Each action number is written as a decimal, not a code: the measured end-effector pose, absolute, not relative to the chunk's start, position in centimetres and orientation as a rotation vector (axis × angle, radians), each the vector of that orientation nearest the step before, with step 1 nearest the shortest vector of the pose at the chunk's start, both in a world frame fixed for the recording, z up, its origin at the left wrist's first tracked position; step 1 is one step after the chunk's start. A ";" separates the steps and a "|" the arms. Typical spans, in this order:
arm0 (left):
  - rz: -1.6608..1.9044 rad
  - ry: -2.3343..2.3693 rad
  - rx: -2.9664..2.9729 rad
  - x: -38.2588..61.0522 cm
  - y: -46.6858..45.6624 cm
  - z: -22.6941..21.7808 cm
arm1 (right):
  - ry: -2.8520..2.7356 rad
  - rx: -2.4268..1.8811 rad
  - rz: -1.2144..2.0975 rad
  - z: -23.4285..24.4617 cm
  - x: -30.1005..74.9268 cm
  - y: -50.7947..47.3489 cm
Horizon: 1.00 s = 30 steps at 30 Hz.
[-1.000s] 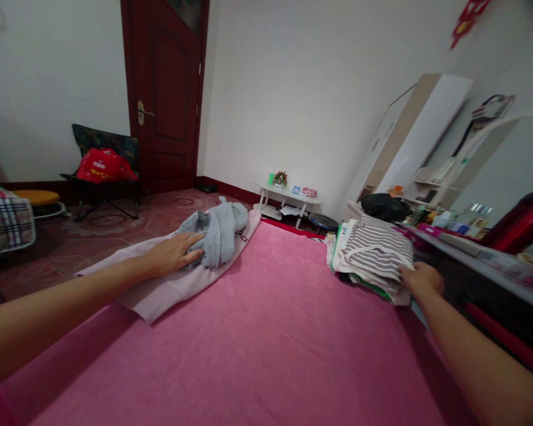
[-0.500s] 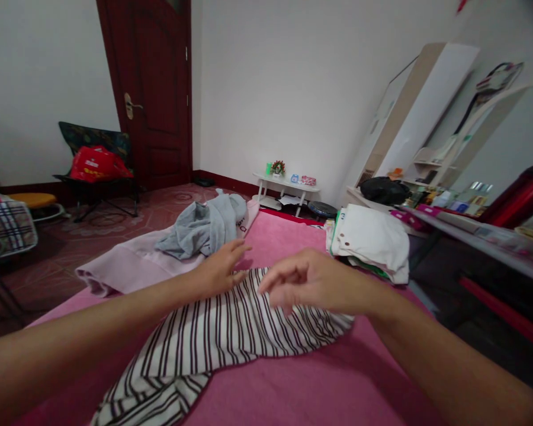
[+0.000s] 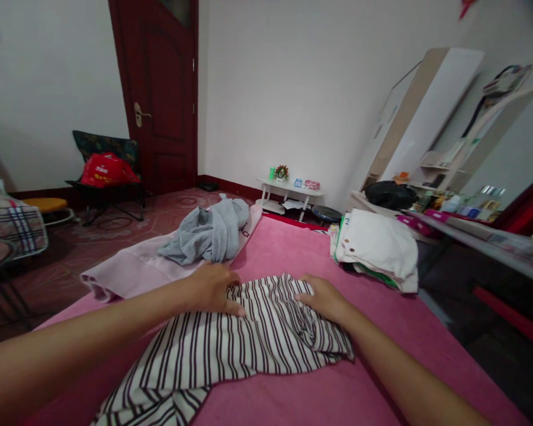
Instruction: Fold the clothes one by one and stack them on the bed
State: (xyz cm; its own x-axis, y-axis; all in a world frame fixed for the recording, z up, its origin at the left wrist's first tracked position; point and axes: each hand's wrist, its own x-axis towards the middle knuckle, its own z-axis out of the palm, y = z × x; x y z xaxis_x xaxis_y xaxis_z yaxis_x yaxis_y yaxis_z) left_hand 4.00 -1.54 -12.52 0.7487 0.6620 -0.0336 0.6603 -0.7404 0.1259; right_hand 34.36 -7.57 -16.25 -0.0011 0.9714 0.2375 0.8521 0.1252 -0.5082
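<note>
Red bag (image 3: 107, 170) at nine o'clock has white and yellow print, too blurry to read. Pink garment (image 3: 135, 266) at eight has dark letters, same problem. Left hand (image 3: 211, 289) at seven and right hand (image 3: 326, 299) at five were hovering half a second ago; now both are pinching the striped top (image 3: 249, 337), six o'clock, on the pink cover (image 3: 288, 248).

Left of the door (image 3: 169, 112), a chair (image 3: 104, 142) carries a red bag (image 3: 109, 170); farther left stands a yellow stool (image 3: 47, 205). Right of the door, a white tabletop (image 3: 288, 186) bears a green container (image 3: 272, 173), a plant (image 3: 281, 172) and a pink box (image 3: 312, 184); farther right, a black bundle (image 3: 389, 195) lies near bottles (image 3: 491, 201).
</note>
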 end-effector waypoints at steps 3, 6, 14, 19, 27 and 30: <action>-0.062 1.074 2.783 2.4 -0.5 -12.2 | -1.860 -1.734 0.264 -14.1 36.1 -7.9; 0.021 1.018 2.651 1.7 -0.2 -11.9 | -1.572 -1.713 -0.009 -11.4 38.7 -8.5; 1.503 0.762 2.734 2.2 -2.6 -4.3 | -1.033 -1.185 -0.559 -6.2 39.9 -12.3; 1.069 0.475 3.001 0.8 -6.4 -4.6 | -1.413 -1.544 -0.195 -8.4 43.1 -14.2; -0.045 0.344 2.712 1.6 -11.0 -8.7 | -1.440 -1.696 0.247 -10.8 41.8 -13.9; 0.118 0.456 2.832 2.8 -8.4 -9.7 | -1.871 -1.739 0.422 -11.3 39.0 -13.7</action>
State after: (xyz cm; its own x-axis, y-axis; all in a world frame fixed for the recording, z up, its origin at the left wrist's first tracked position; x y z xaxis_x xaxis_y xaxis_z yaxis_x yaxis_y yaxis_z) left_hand 2.78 -8.35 -9.67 0.9471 0.3187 0.0370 0.2968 -0.9140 0.2765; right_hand 39.03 -13.66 -11.31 -0.0158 0.9841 0.1771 0.8128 0.1158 -0.5710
